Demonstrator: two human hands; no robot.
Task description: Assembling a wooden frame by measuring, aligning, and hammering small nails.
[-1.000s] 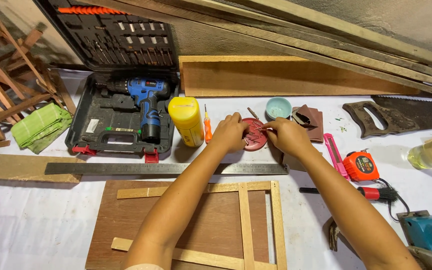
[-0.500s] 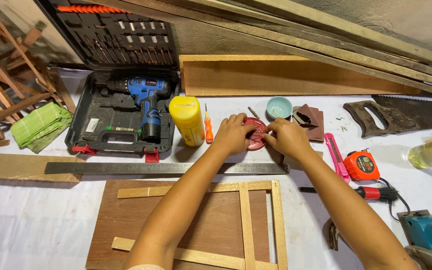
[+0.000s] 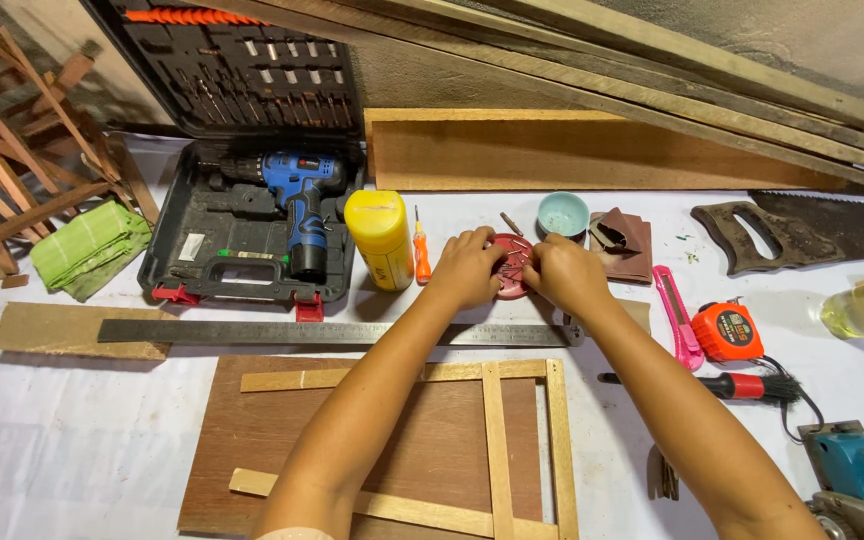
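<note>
My left hand (image 3: 469, 268) and my right hand (image 3: 566, 273) meet over a small round red container (image 3: 513, 262) on the white table cover. Both hands have their fingers on it, left on its left rim, right on its right side. What the fingertips do inside it is hidden. A yellow bottle (image 3: 380, 238) and an orange screwdriver (image 3: 421, 250) stand just left of my left hand. A small teal bowl (image 3: 563, 213) sits behind the red container. A long steel ruler (image 3: 292, 332) lies under my forearms, above a brown board with wooden strips (image 3: 432, 440).
An open black case holds a blue drill (image 3: 297, 200) at back left. Right of my hands lie brown sandpaper (image 3: 624, 243), a pink cutter (image 3: 676, 312), an orange tape measure (image 3: 727, 330), a red-handled brush (image 3: 742, 384), a handsaw (image 3: 802, 230). A blue power tool (image 3: 862, 470) sits at front right.
My hands have stayed on the red container, with only slight finger movement. Nothing else has moved.
</note>
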